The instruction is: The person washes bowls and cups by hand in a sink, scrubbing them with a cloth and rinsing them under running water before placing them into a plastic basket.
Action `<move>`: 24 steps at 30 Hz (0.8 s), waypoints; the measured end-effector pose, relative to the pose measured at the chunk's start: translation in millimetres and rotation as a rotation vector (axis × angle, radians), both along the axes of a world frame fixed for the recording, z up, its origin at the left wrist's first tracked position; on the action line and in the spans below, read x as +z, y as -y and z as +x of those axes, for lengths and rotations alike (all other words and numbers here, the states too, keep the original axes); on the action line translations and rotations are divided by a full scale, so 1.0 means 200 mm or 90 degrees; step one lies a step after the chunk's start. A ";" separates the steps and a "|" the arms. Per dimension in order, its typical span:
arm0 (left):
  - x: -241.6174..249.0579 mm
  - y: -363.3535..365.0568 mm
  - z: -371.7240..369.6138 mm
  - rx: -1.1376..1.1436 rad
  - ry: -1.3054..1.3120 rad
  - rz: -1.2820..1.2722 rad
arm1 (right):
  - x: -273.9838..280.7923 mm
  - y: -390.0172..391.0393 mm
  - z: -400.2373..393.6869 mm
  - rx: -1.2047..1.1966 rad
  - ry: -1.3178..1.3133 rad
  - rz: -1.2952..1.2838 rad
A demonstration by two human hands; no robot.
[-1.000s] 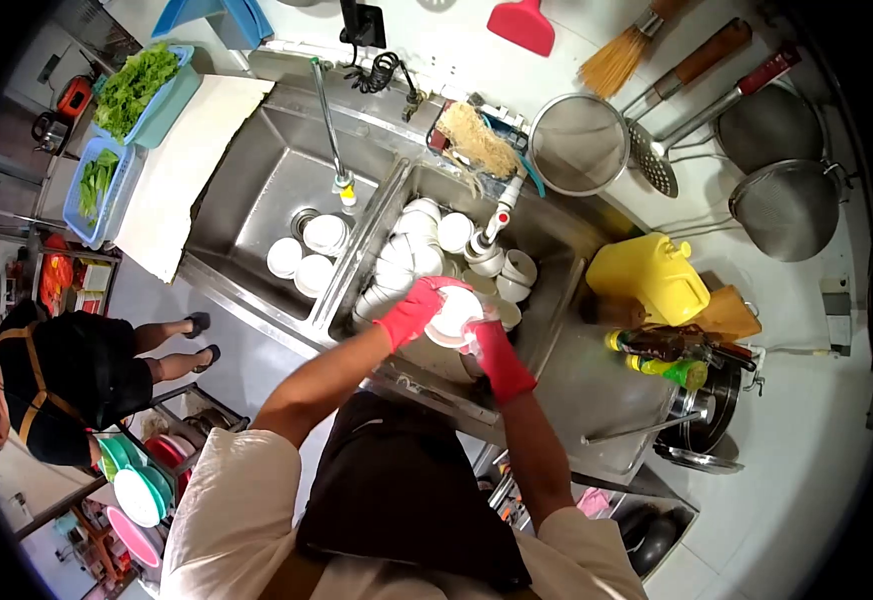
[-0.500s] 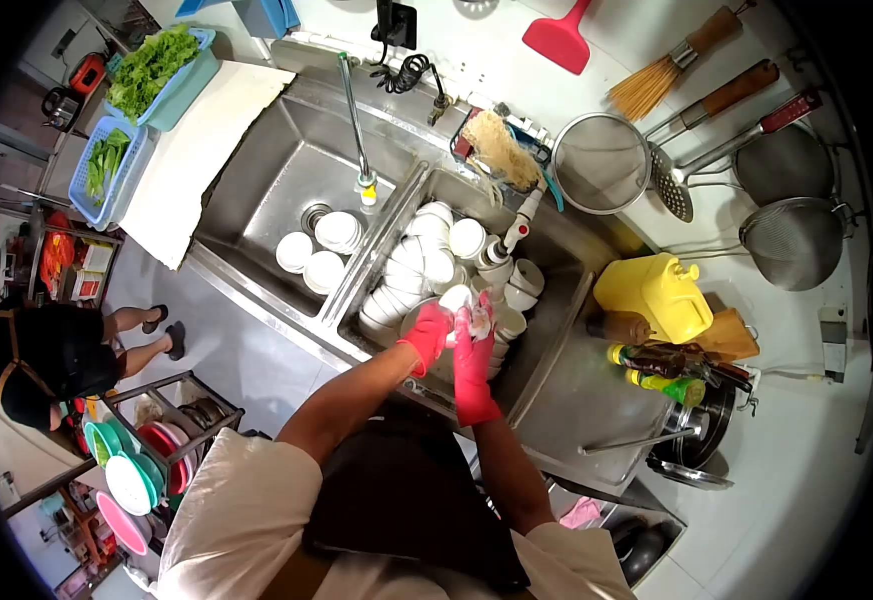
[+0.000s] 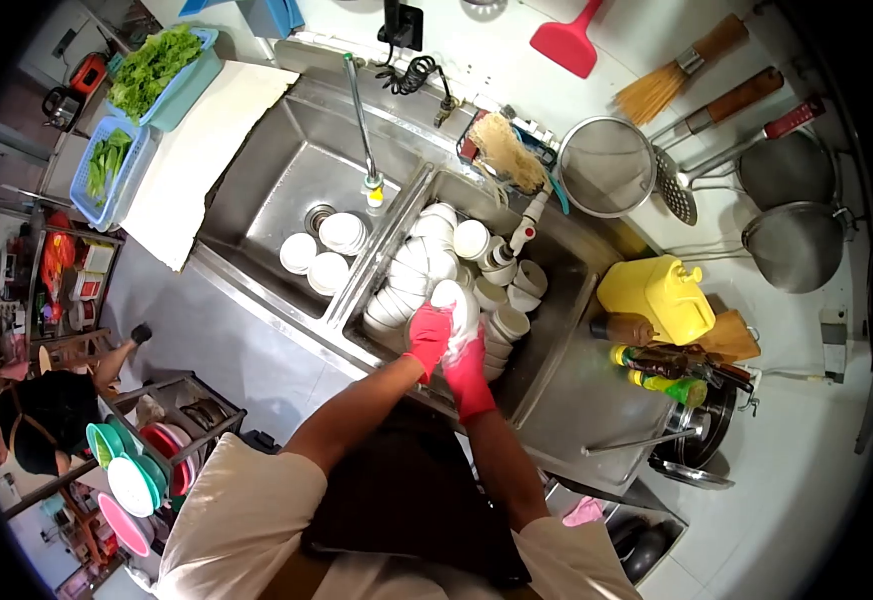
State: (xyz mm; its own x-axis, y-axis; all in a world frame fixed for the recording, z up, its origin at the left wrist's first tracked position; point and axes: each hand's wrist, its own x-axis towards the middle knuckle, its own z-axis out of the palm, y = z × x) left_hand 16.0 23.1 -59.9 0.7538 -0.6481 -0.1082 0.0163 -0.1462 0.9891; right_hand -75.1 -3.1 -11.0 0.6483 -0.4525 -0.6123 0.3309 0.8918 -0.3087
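Over the right-hand sink basin (image 3: pixel 579 300), both my hands wear red rubber gloves. My left hand (image 3: pixel 431 332) is closed around a small white bowl (image 3: pixel 447 292). Pressed against that bowl, my right hand (image 3: pixel 468 362) is closed on a white, sudsy-looking wad (image 3: pixel 464 328); whether it is a cloth or only foam I cannot make out. Many white bowls (image 3: pixel 422 262) lie heaped beside and beyond my hands. A nearer stack of bowls (image 3: pixel 509 322) stands just right of my right hand.
The left basin (image 3: pixel 257 200) holds a few white bowls (image 3: pixel 329 272) below a faucet (image 3: pixel 362 130). A yellow jug (image 3: pixel 657 298) and several bottles (image 3: pixel 657 360) stand right. Strainers (image 3: pixel 607 165) hang on the wall. A co-worker (image 3: pixel 52 420) is at the far left, near a rack (image 3: pixel 182 400).
My right hand has come closer to my left, and the white wad now covers more of its fingers. The co-worker has moved toward the lower left. The view has shifted slightly.
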 end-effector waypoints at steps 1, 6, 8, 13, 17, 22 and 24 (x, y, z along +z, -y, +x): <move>0.06 0.00 0.04 0.025 0.029 0.132 | -0.11 -0.04 -0.04 0.003 0.175 0.023; 0.31 -0.04 0.30 0.029 0.204 0.412 | 0.20 -0.03 0.04 -0.076 -0.134 -0.283; 0.34 -0.12 0.46 0.032 0.274 0.412 | 0.23 0.08 0.03 -0.004 -0.308 -0.583; 0.29 -0.42 1.03 0.104 0.257 0.174 | 0.37 0.26 -0.03 -0.130 -0.113 -0.200; 0.37 -0.53 1.43 0.217 -0.143 0.202 | 0.27 0.14 -0.12 -0.096 -0.194 -0.215; 0.05 -0.65 1.75 0.205 -0.182 0.364 | 0.20 0.04 -0.17 0.053 -0.268 -0.261; -0.06 -0.68 1.77 0.175 -0.214 0.418 | 0.23 0.02 -0.16 0.068 -0.301 -0.252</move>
